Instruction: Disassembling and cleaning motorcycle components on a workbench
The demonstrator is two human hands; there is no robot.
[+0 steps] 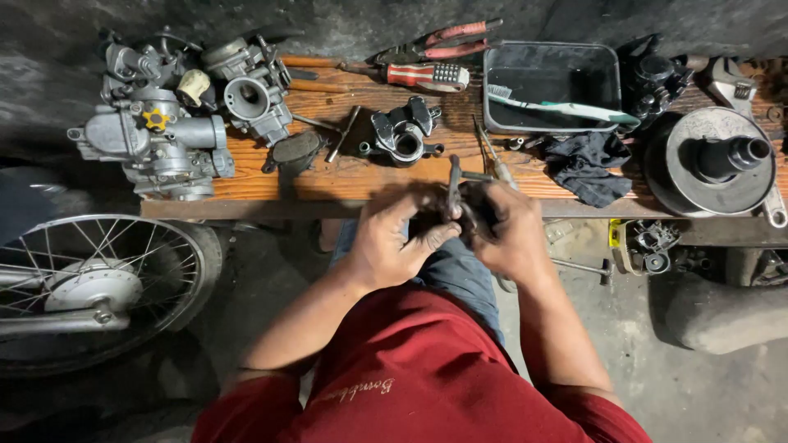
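Both hands are closed around one small dark metal part [472,215], held just in front of the near edge of the wooden bench [361,176] and above the person's knees. The left hand [394,239] wraps the part from its left side, thumb lying across the front. The right hand [509,231] cups it from the right, fingers curled over the top. The two hands touch or nearly touch around it, so most of the part is hidden and its exact shape cannot be told.

A thin dark tool [454,187] stands up between the hands, with its long axis nearly vertical in the head view and its upper end pointing toward the bench. Its lower end is hidden between the left thumb and the part. It is pinched on the left-hand side, so the left hand is the nearer one to the tool; the right hand mainly steadies the part.

On the bench directly beyond the grip lies a small metal housing [402,131]. To its left are two carburetors [172,123]. To its right are a black tray [552,82] with a toothbrush [566,107] across it, a dark rag [591,164], and a round pulley [712,160]. A screwdriver with a red and white handle [427,75] lies at the far edge. A spoked wheel [90,283] stands at lower left.
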